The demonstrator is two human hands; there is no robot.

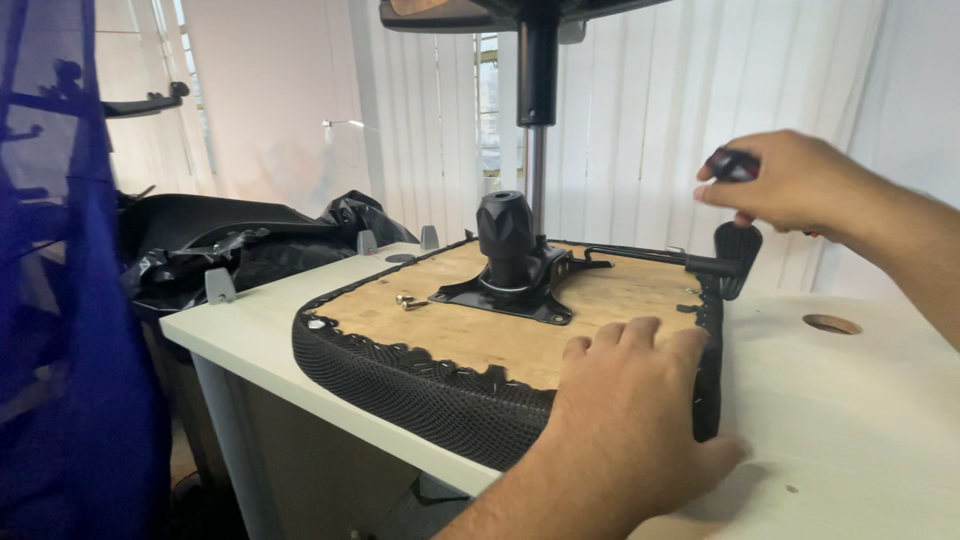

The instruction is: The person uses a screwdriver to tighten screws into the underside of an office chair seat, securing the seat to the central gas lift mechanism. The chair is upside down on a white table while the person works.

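1. An upturned chair seat (480,340) lies on a pale desk (850,420), at the desk's near-left corner — plywood underside up, black mesh wrapped round its rim.
2. The left hand (625,420) lies flat on the seat's near edge, fingers spread and open, thumb down on the desk beside the seat.
3. The right hand (790,180) is raised above the seat's far-right corner, fingers closed round a dark-handled tool (733,165); the tool's tip is hidden.
4. Just below that hand a black lever paddle (738,255) sticks out past the seat's right edge.
5. A black metal mechanism plate (510,290) with an upright knob-like socket (505,225) sits mid-seat — loose brass bolts (408,301) lie just left of it.
6. A round cable hole (831,324) shows near the desk's right edge.
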